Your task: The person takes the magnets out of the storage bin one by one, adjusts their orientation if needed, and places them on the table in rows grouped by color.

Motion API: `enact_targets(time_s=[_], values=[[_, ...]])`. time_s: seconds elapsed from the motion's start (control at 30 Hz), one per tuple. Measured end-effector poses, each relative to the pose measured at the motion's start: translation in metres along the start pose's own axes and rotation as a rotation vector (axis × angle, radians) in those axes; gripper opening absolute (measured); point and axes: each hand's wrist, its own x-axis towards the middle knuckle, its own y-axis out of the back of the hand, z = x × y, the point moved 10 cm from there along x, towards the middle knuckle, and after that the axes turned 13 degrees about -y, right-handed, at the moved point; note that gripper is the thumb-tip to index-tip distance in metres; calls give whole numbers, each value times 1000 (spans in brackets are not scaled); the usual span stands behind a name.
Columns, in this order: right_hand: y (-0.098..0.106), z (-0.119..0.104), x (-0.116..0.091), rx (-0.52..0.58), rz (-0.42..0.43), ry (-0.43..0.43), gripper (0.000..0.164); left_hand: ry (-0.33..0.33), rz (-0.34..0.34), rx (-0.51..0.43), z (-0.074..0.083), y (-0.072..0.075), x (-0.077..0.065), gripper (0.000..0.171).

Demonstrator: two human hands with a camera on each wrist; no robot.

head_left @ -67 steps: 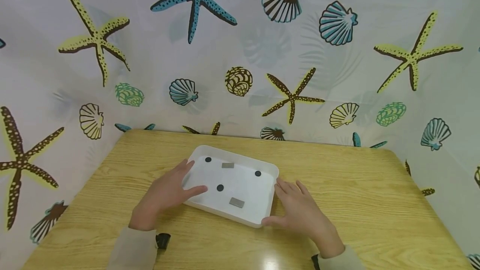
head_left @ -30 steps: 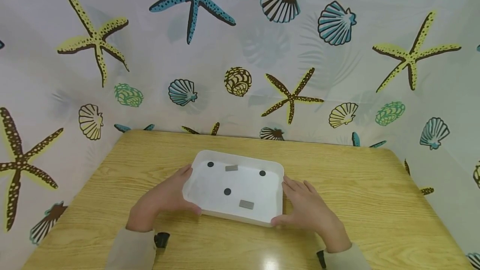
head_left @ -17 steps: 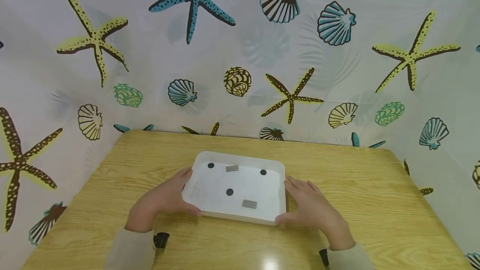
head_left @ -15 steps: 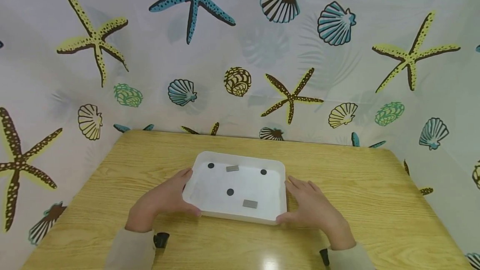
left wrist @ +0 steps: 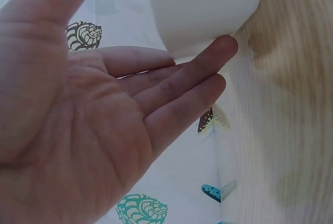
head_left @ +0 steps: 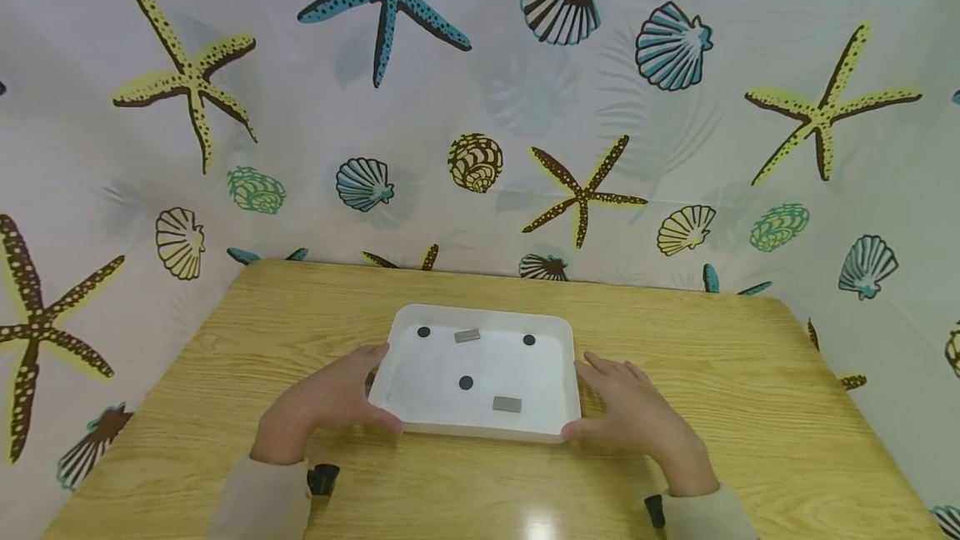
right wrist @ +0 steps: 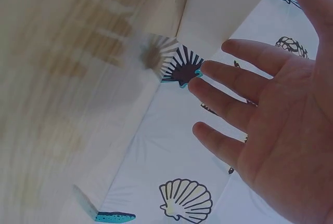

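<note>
A shallow white tray (head_left: 431, 390) lies on the wooden table between both hands. In it are 3 small black discs (head_left: 466, 382) and two flat grey rectangular pieces (head_left: 507, 404). My left hand (head_left: 330, 398) is at the tray's left end, thumb on the near-left corner; the left wrist view shows long, nearly straight fingers (left wrist: 182, 83) against the tray wall (left wrist: 203, 5). At the other end, my right hand (head_left: 633, 407) has its thumb at the near-right corner. Its fingers (right wrist: 229, 78) are spread and straight beside the right wall in the right wrist view.
The wood-grain table (head_left: 712, 357) extends on both sides of the tray. A white cloth (head_left: 450, 107) printed with starfish and shells stands behind the table and along its sides. Black wrist mounts (head_left: 322, 480) sit by both sleeves.
The tray has shifted right and turned counterclockwise, its near edge now almost level in the head view. My left thumb came off the tray's inside to its near corner; my right hand moved right.
</note>
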Motion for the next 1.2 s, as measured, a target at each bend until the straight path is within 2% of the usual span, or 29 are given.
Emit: enact_targets(time_s=[0.1,0.33,0.73,1.2], values=[[1,1,0,-3,4,3,101,-11,-9,-4,2,-1,0,127],[4,5,1,-2,6,-11,97,-20,-17,-80,6,-1,-2,126],[4,-2,0,-15,9,0,92,-59,-17,-46,11,4,-2,120],[8,-17,-1,-29,53,41,83,-40,-20,-25,10,2,-2,121]])
